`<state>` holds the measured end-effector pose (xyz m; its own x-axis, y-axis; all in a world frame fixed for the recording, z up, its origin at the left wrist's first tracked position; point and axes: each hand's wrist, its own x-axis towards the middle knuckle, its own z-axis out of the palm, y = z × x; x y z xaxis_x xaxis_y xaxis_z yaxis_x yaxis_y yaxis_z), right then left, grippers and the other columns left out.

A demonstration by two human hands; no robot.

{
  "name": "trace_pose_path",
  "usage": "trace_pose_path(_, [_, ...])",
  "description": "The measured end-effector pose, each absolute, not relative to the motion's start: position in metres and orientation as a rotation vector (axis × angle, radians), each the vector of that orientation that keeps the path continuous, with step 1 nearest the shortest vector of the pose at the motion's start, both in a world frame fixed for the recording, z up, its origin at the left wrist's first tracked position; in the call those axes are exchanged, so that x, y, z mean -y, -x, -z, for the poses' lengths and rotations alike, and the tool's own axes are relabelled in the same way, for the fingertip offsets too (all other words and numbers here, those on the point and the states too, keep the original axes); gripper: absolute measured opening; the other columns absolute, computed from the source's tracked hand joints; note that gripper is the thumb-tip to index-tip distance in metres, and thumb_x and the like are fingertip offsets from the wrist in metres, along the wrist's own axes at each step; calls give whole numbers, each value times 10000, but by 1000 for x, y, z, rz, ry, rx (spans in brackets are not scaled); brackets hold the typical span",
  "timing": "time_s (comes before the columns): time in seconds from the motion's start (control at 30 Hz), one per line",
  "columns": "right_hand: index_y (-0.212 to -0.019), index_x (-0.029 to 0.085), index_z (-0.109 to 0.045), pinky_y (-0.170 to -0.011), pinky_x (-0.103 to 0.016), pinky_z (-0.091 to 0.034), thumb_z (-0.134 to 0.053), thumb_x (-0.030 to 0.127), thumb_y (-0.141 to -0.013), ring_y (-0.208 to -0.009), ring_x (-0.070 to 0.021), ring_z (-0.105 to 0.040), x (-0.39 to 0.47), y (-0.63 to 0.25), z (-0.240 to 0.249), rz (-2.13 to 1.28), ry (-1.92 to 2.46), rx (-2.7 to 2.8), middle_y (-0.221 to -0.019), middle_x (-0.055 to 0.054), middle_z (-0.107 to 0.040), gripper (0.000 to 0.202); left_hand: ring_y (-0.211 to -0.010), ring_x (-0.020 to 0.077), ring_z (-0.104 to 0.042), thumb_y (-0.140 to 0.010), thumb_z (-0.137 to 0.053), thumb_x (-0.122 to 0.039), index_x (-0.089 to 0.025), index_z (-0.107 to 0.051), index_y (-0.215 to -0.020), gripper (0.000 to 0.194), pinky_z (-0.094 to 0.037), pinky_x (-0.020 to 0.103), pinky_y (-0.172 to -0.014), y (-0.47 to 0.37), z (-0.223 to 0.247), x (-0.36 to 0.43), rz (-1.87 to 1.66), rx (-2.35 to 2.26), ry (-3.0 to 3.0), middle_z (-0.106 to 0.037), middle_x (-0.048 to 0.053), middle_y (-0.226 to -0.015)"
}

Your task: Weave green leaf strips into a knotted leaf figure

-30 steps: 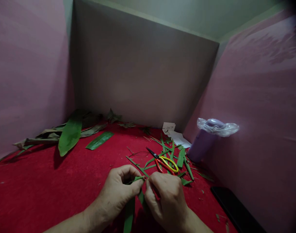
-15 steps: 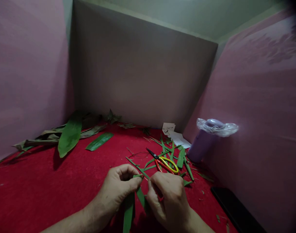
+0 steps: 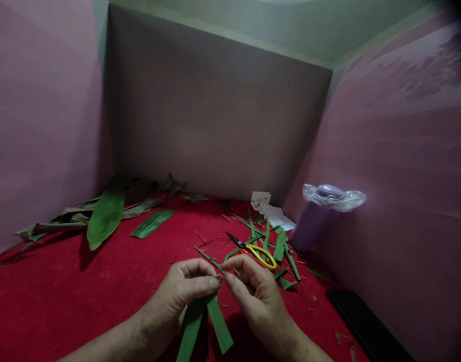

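Note:
My left hand (image 3: 181, 291) pinches the folded top of a green leaf strip (image 3: 220, 324) between thumb and forefinger. Two flat lengths hang below the pinch, one angled left and one right. A small reddish bit shows at the fold. Just to the right is my right hand (image 3: 258, 296), thumb and forefinger slightly apart near the fold. A thin tan stick (image 3: 236, 271) shows among its fingers, mostly hidden. Beyond this hand lie scissors (image 3: 262, 255) with yellow and red handles and dark blades, partly covered by the knuckles.
Cut leaf strips (image 3: 279, 245) are scattered around the scissors on the red cloth (image 3: 113, 291). Large leaves (image 3: 106, 216) lie at the back left. At right stand a purple tumbler (image 3: 311, 226) with plastic wrap, white papers (image 3: 278, 217) and a black phone (image 3: 366, 322).
My right hand has turned and opened its thumb and forefinger, moving to the fold. The right-hand leaf length now hangs free. My left hand keeps its pinch.

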<state>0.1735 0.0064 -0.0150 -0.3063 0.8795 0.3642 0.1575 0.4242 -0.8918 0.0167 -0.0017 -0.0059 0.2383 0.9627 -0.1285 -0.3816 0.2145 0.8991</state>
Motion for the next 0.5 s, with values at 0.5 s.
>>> trace_pose_path(0.5, [-838,173,-614,-502,-223,-321,-541,254,-837,-543,-105,-412,-10,-175,22,-1007,808,1744,-620,21,-498,109,-427,74,-356,-654,-660,-161,-145,-607,-604,74,-324,188,-406,-14,8,2,-959,-755,-783,-449,-51,-478])
